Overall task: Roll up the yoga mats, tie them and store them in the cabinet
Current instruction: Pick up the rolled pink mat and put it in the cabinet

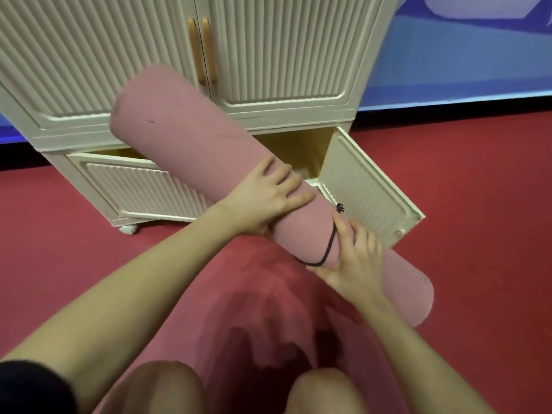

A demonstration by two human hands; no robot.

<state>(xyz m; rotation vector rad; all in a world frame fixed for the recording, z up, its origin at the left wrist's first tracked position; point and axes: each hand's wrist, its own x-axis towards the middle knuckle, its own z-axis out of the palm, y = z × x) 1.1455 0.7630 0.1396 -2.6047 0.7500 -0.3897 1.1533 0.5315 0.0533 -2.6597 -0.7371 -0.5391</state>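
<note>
A rolled pink yoga mat (185, 130) slants from upper left to lower right in front of the cream ribbed cabinet (283, 55). A black cord (328, 249) loops round the roll near its lower end. My left hand (265, 198) grips the middle of the roll, fingers spread over its top. Beside the cord, my right hand (355, 258) holds the roll from below and the side. The cabinet's lower right door (364, 186) is swung open toward me, and part of the compartment (295, 150) shows behind the mat.
The lower left door (134, 186) stands slightly ajar. The upper doors with wooden handles (204, 49) are closed. Red carpet (478, 234) covers the floor. My knees (170, 389) are at the bottom of the view. A blue wall (463, 55) runs behind.
</note>
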